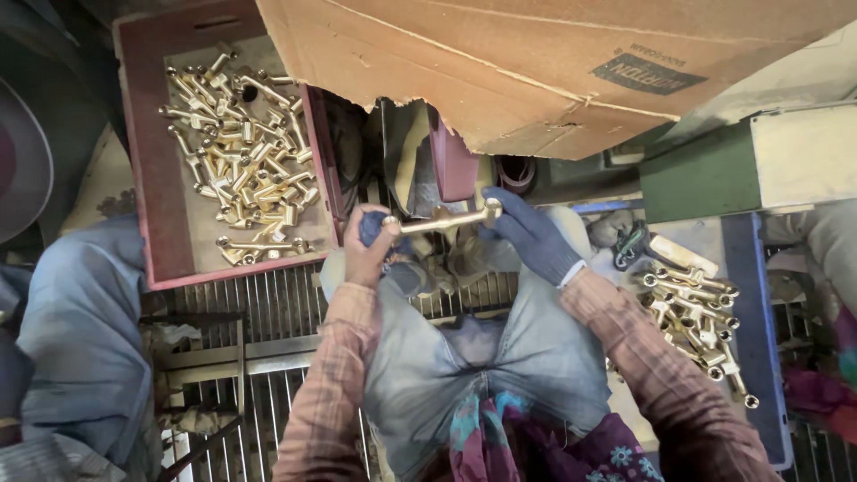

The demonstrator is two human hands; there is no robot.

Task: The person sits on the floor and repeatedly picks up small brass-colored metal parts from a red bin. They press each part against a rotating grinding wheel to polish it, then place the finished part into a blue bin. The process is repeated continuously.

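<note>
I hold a long brass fitting point(444, 220) level between both hands, above my knees. My left hand point(368, 253), with a blue cloth wrapped over the fingers, grips its left end. My right hand point(533, 236), in a dark blue glove, pinches its right end. The part sits just in front of a dark machine point(420, 161) under a cardboard sheet. Both sleeves are plaid and reddish.
A red tray point(161, 178) at upper left holds several brass fittings point(245, 152). A blue tray point(759, 339) at right holds more brass fittings point(696, 312). A cardboard sheet point(500, 62) overhangs the top. A metal grate point(250, 330) lies below. Another person's blue-clad leg point(80, 330) is at left.
</note>
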